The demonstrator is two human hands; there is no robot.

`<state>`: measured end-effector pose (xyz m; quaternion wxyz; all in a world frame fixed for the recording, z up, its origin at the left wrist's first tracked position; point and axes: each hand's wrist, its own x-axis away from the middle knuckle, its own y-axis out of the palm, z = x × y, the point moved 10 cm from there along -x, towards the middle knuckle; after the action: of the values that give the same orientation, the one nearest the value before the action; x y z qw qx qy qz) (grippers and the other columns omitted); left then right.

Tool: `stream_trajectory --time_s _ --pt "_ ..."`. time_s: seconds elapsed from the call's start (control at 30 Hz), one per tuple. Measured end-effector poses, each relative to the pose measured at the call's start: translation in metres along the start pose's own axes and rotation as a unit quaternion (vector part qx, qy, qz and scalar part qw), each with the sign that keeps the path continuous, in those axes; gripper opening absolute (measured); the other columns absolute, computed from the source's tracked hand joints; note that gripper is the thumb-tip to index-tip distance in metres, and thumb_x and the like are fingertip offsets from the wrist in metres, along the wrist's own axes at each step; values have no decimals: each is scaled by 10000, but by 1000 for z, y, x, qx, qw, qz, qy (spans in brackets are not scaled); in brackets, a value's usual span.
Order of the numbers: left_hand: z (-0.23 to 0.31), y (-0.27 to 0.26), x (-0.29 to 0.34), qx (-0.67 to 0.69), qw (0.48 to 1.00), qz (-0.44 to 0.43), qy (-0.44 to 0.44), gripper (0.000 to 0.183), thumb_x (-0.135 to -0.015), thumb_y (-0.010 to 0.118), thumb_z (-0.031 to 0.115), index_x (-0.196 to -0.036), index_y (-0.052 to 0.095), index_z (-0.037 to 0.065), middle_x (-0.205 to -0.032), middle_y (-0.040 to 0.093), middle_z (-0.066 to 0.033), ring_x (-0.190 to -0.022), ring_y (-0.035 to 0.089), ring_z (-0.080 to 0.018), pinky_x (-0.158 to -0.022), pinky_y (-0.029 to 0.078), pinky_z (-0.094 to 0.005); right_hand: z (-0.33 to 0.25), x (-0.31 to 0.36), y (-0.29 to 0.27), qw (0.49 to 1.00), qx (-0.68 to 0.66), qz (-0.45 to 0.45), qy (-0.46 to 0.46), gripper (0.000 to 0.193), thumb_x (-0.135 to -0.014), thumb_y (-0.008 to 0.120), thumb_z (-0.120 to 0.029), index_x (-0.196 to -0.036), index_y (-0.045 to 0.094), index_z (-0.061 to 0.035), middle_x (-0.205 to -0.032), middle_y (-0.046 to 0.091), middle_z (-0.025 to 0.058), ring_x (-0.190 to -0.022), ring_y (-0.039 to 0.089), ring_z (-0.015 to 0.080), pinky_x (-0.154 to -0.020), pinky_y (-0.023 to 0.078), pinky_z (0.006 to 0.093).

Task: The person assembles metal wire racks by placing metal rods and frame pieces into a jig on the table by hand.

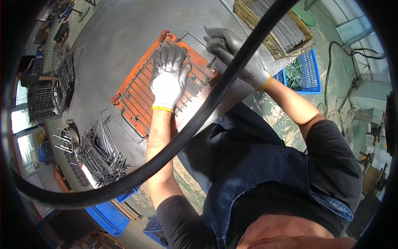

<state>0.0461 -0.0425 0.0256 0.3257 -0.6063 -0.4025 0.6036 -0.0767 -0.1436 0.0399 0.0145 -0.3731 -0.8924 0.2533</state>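
An orange jig plate (132, 86) lies on the grey metal table, with a wire rack (144, 79) of parallel rods set on it. Bent wire handles stand out at both ends, among them a U-shaped handle (124, 124) at the lower left. My left hand (169, 76), in a grey-and-white glove, rests flat on the rack, fingers stretched out. A small bundle of thin rods (193, 88) shows beside its palm; how far it runs beneath the hand is hidden. My gloved right hand (232, 52) is raised off the plate's right end, fingers extended and slightly blurred, holding nothing visible.
A thick black hose (207, 110) crosses the view in front of my arms. A worn box of straight rods (286, 29) stands at the far right, above a blue basket (309, 72). Piled bent wires (99, 157) lie left, near blue bins (108, 218).
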Motion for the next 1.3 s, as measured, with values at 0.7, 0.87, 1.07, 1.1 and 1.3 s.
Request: stream_trajectory --time_s 0.7,0.87,1.07,1.1,1.3 --pt "-32 -32 72 49 981 -187 -25 492 -923 491 348 -1357 450 119 -1411 419 -125 -1324 356 -328 -1126 232 -478 52 -17 38 997 65 1 40 421 -920 510 -331 -1304 516 -158 -1133 621 150 -981 618 316 -873 482 419" --pt "-50 -45 95 -25 983 -176 -32 476 -879 547 318 -1287 507 77 -1314 488 -153 -1281 393 -336 -1109 257 -472 51 -18 32 988 142 34 -41 429 -922 499 -344 -1307 514 -155 -1146 613 163 -1054 580 340 -908 458 420" --pt "-41 -29 80 33 982 -178 -52 548 -884 552 312 -1386 421 135 -1428 402 -120 -1342 328 -347 -1126 263 -459 51 -22 42 990 136 -1 -39 451 -916 517 -365 -1290 526 -113 -1200 599 168 -1078 574 353 -922 451 406" --pt "-48 -36 86 30 982 -176 -58 548 -884 552 312 -1386 421 135 -1428 402 -120 -1342 328 -347 -1126 263 -459 46 -20 40 991 131 4 -34 453 -916 519 -367 -1290 526 -113 -1191 604 168 -1069 578 355 -917 454 408" --pt "-78 -57 130 -19 960 -278 -38 508 -907 504 272 -1396 427 156 -1419 418 -138 -1351 325 -332 -1128 244 -463 52 -20 36 993 120 22 8 460 -914 521 -382 -1297 520 -127 -1196 602 154 -1066 579 348 -907 458 418"
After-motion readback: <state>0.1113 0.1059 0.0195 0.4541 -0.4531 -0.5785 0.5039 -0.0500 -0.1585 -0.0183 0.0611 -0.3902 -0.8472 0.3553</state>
